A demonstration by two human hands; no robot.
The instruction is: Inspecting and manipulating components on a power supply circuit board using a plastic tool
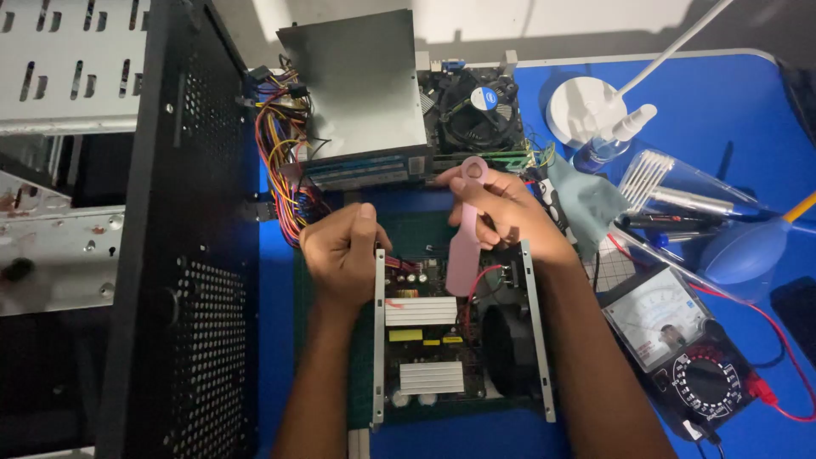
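our forearms hide the edges of the open power supply board [429, 340] on the blue mat [731, 102], and its far parts are too dim to read. our left hand [340, 255] pinches the board's left metal rail; our right hand [501, 208] holds a pink flat tool [466, 246] over it. a multimeter [680, 348] sits to the right, a wire bundle [285, 161] beyond.
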